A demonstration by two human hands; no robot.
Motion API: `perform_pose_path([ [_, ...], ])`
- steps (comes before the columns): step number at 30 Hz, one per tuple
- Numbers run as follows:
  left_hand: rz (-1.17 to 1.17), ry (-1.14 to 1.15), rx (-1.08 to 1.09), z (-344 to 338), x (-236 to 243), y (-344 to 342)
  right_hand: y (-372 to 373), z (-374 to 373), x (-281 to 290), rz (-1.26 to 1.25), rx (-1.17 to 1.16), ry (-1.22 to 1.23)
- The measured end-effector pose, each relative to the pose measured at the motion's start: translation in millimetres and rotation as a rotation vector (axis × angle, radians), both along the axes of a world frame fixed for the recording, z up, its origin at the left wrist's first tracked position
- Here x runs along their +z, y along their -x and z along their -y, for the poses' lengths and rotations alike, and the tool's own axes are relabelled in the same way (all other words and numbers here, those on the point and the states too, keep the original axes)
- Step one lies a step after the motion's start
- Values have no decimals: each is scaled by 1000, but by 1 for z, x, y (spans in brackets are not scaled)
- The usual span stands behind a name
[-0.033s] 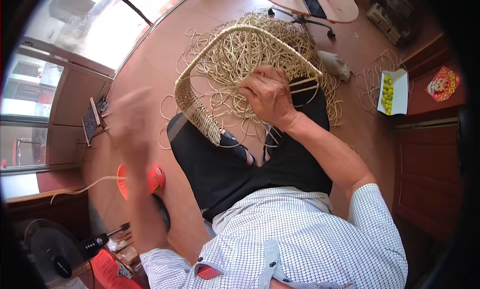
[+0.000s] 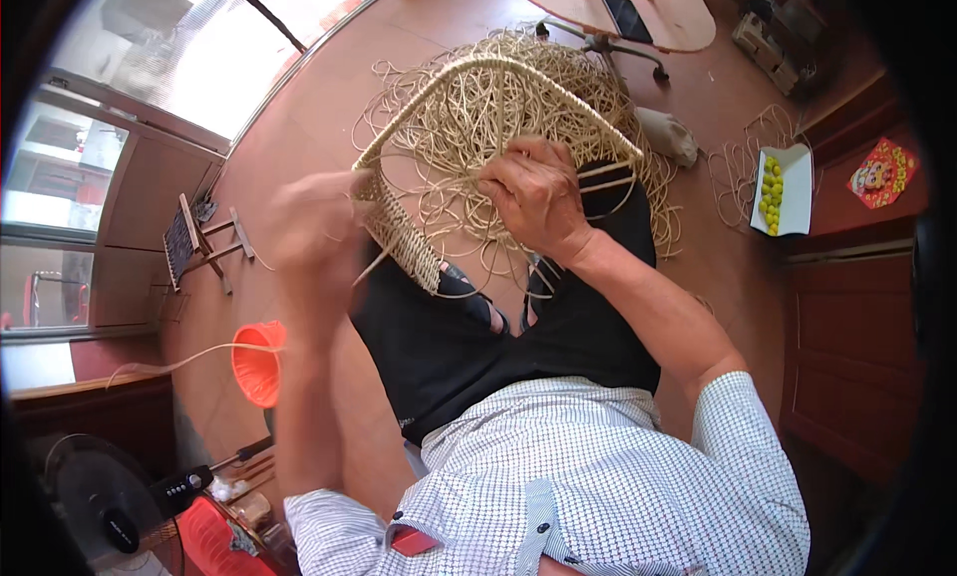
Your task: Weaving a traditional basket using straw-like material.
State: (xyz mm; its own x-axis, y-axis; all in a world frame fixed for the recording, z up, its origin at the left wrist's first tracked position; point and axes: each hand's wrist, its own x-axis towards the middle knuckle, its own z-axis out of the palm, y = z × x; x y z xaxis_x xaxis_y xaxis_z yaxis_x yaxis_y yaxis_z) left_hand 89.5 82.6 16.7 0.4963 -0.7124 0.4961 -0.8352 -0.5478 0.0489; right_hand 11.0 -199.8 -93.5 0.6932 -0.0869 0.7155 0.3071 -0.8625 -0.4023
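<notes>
A curved frame wrapped in straw-coloured cord (image 2: pixel 558 86) rests over my lap, its left side a woven band (image 2: pixel 399 232). My right hand (image 2: pixel 533 192) is closed in the middle of the frame, round cords that run to it from the rim; its fingers partly hide them. My left hand (image 2: pixel 317 222) is blurred beside the woven band, and its fingers cannot be made out. A loose cord strand (image 2: pixel 189 360) trails off left from behind my left forearm. Two pale bars (image 2: pixel 608 177) show at the frame's right end.
Beyond the frame a large heap of loose cord (image 2: pixel 558 58) covers the floor. An orange bucket (image 2: pixel 257 367) and a fan (image 2: pixel 110 506) stand at my left. To the right a white tray (image 2: pixel 795 187) holds yellow-green fruit. A phone (image 2: pixel 626 20) lies on a round table.
My left hand has swung right, from out at the side to beside the woven band. The bucket and a small stool show more fully. My right hand keeps its place.
</notes>
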Motion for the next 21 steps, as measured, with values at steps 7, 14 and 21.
perform_pose_path([
  [7,-266,85,-56,85,-74,15,4,-1,-1,14,4,-4],
  [14,-80,-179,-178,82,-39,-16,6,1,-1,-12,-4,61],
  [21,227,-168,-235,118,9,-59,5,0,-5,6,-37,29],
])
